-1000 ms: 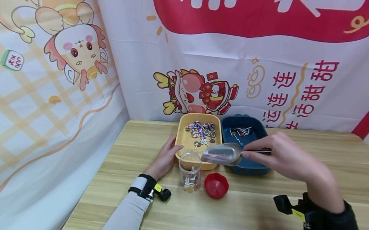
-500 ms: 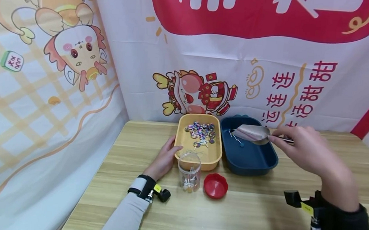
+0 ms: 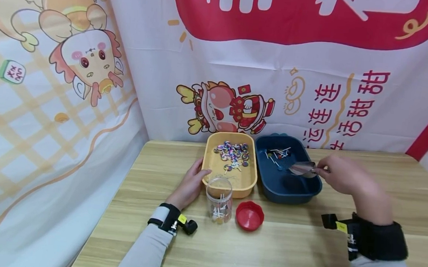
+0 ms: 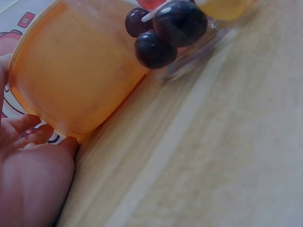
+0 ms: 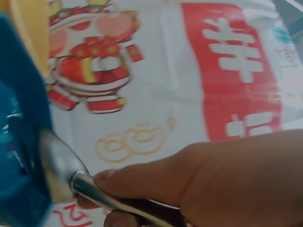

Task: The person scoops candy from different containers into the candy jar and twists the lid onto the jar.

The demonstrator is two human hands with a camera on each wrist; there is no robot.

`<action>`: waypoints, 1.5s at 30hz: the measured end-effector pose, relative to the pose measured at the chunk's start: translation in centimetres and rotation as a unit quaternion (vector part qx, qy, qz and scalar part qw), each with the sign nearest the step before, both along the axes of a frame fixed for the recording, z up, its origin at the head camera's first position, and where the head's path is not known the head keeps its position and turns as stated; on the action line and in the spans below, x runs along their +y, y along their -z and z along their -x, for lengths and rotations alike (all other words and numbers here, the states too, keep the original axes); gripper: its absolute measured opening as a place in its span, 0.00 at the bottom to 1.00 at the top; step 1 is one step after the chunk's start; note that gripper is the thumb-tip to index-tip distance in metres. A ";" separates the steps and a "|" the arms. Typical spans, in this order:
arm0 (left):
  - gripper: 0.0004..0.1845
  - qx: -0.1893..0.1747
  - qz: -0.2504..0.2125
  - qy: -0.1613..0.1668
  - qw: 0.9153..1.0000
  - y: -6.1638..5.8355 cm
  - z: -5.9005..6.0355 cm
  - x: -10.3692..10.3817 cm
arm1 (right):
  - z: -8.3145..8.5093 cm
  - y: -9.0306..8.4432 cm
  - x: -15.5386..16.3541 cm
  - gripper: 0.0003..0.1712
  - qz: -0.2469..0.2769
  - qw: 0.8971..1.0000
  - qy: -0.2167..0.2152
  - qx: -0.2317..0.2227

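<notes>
My right hand grips the handle of a metal scoop, whose bowl sits low inside the dark blue tray near its right wall; the right wrist view shows the scoop pinched by thumb and fingers. A few lollipops lie at the back of the blue tray. My left hand rests with straight fingers against the left side of the yellow tray, which holds several colourful lollipops. A clear jar with a few lollipops stands in front of the yellow tray.
A red jar lid lies on the wooden table right of the jar. Printed cloth banners hang close behind the trays and along the left side.
My right hand carried the scoop from above the jar to the right over the blue tray, then lowered it into that tray. The left hand stayed put.
</notes>
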State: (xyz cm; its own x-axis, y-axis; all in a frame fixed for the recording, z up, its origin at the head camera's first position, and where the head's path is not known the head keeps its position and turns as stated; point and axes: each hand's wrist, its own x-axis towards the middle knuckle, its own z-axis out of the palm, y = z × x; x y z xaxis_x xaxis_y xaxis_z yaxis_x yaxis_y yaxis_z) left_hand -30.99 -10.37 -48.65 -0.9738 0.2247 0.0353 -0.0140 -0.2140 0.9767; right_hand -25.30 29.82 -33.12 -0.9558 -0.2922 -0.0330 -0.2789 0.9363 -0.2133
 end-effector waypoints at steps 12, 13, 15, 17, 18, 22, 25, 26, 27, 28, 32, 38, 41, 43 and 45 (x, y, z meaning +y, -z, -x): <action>0.37 -0.004 -0.006 -0.003 1.000 -0.1 0.0 0.0 | 2.5 2.9 -1.1 0.12 0.024 1.000 0.007 0.002; 0.37 -0.005 -0.007 -0.002 1.000 -0.1 0.0 0.0 | 2.7 3.2 -1.1 0.13 0.027 1.000 0.002 0.005; 0.37 -0.004 -0.008 -0.001 1.000 -0.1 0.0 0.0 | 3.1 3.7 -1.3 0.13 0.030 0.999 -0.006 0.012; 0.37 -0.002 -0.008 0.000 1.000 -0.1 0.1 0.0 | 3.5 4.2 -1.7 0.13 0.034 0.999 -0.010 0.018; 0.37 -0.001 -0.008 0.000 1.000 -0.1 0.1 0.0 | 3.6 4.5 -1.8 0.13 0.037 0.999 -0.011 0.021; 0.37 -0.001 -0.006 -0.001 1.000 -0.1 0.1 0.0 | 4.2 5.4 -2.6 0.14 0.053 0.998 -0.014 0.023; 0.37 -0.004 -0.004 -0.002 1.000 -0.1 0.1 0.0 | 4.6 5.9 -3.0 0.14 0.070 0.997 -0.012 0.013; 0.37 -0.003 -0.004 -0.002 1.000 0.0 0.1 0.0 | 4.7 6.1 -3.2 0.14 0.075 0.997 -0.012 0.010; 0.37 -0.004 -0.003 -0.002 1.000 0.0 0.2 0.0 | 4.8 6.2 -3.3 0.14 0.081 0.997 -0.012 0.007; 0.37 -0.004 -0.003 -0.002 1.000 0.0 0.2 0.0 | 4.9 6.3 -3.4 0.14 0.087 0.996 -0.010 0.002; 0.37 -0.004 -0.003 -0.001 1.000 0.0 0.1 0.0 | 5.1 6.6 -3.5 0.15 0.101 0.995 -0.004 -0.005; 0.36 -0.011 0.001 -0.003 1.000 -0.1 0.0 0.0 | 4.9 6.5 -3.3 0.16 0.097 0.995 0.011 -0.005; 0.36 -0.012 0.002 -0.003 1.000 -0.1 0.0 0.0 | 4.8 6.4 -3.0 0.16 0.092 0.996 0.006 0.005; 0.36 -0.012 0.003 -0.003 1.000 -0.2 0.0 0.0 | 4.7 6.3 -2.8 0.15 0.089 0.996 -0.001 0.020; 0.36 -0.015 0.003 -0.006 1.000 -0.1 0.1 -0.1 | 4.7 6.1 -2.8 0.15 0.087 0.996 -0.004 0.033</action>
